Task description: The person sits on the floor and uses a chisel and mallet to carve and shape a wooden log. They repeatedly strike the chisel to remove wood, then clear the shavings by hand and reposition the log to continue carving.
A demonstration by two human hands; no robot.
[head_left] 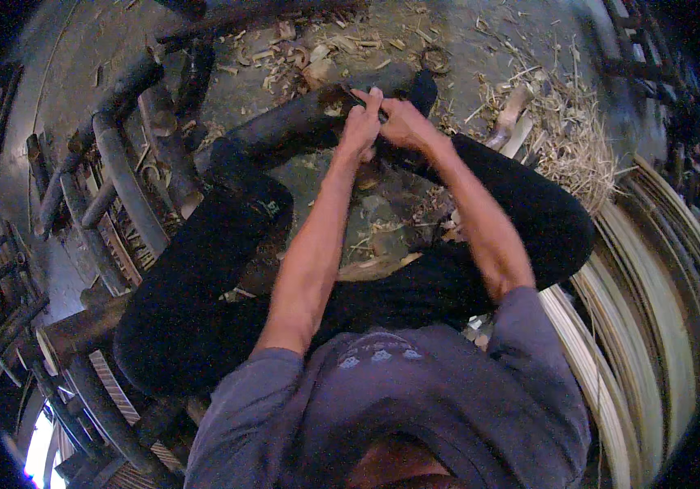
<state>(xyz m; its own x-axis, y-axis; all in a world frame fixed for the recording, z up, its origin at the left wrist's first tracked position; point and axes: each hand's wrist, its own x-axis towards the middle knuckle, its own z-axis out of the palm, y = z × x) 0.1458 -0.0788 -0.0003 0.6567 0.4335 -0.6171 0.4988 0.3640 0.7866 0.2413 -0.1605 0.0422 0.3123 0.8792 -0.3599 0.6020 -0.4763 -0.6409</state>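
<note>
My two hands meet in front of me, over the far side of the space between my bent legs. My left hand (pixel 361 130) is closed, its index finger stretched forward; what it holds is hidden. Against it, my right hand (pixel 405 127) is curled around a dark, narrow tool, perhaps a blade, whose kind I cannot make out. Just beyond and to the left of the hands lies a thick dark log (pixel 297 122), slanting across the floor.
Long split strips (pixel 635 301) of pale wood or bamboo are stacked at the right. A heap of thin shavings (pixel 566 147) lies beyond my right knee. Wooden chips (pixel 325 53) litter the floor ahead. Dark pole frames (pixel 126 179) stand at the left, near a cut log (pixel 81 330).
</note>
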